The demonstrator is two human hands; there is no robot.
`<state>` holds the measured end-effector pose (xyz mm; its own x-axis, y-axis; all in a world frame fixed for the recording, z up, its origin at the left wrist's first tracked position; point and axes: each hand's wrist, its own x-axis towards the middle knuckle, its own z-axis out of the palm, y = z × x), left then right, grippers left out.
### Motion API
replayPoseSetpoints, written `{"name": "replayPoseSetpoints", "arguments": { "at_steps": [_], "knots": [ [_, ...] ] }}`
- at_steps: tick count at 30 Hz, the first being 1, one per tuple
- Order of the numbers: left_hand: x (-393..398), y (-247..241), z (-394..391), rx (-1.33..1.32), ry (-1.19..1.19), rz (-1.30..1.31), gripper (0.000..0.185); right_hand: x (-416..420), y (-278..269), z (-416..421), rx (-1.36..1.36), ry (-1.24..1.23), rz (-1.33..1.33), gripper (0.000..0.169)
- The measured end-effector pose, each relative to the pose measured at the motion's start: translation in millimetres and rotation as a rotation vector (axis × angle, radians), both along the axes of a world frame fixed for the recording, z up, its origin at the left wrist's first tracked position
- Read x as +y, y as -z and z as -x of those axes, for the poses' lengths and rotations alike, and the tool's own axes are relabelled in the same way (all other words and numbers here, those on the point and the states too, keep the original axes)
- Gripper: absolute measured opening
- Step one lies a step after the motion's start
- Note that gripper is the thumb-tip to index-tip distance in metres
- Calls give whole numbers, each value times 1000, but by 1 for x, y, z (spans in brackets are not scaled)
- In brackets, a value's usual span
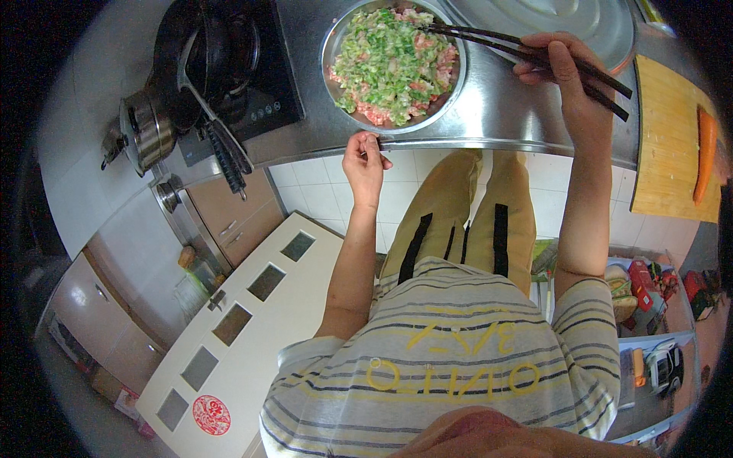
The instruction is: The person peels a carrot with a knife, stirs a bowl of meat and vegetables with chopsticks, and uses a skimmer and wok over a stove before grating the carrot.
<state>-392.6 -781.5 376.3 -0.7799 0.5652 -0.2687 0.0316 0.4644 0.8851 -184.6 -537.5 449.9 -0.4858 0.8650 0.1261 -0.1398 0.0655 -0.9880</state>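
A round metal bowl [461,74] on the counter holds raw minced meat [378,111] under chopped green vegetable pieces [383,51]. My right hand [564,66] grips a pair of dark chopsticks [487,41], their tips in the mixture at the bowl's upper right. At the counter edge, my left hand [365,154] has curled fingers right by the bowl's near rim; whether they pinch the rim is unclear.
An induction cooker [269,86] with a dark pan [229,51] and long-handled utensils [220,137] stands left, beside a steel pot [150,129]. A large metal lid [607,28] and a wooden cutting board [664,143] with a carrot [705,154] lie right. Shelves [658,338] stand lower right.
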Motion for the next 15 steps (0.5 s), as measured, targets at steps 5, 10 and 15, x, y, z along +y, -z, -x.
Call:
{"name": "replayPoseSetpoints", "arguments": {
  "at_steps": [5,10,15],
  "knots": [
    [0,0,-1,3,-8,3,20,0,2,0,-10,4,-8,30],
    [-2,1,0,9,6,12,21,-1,3,1,30,14,106,31],
    [0,0,0,4,0,10,22,-2,7,5,78,87,173,31]
  ]
}}
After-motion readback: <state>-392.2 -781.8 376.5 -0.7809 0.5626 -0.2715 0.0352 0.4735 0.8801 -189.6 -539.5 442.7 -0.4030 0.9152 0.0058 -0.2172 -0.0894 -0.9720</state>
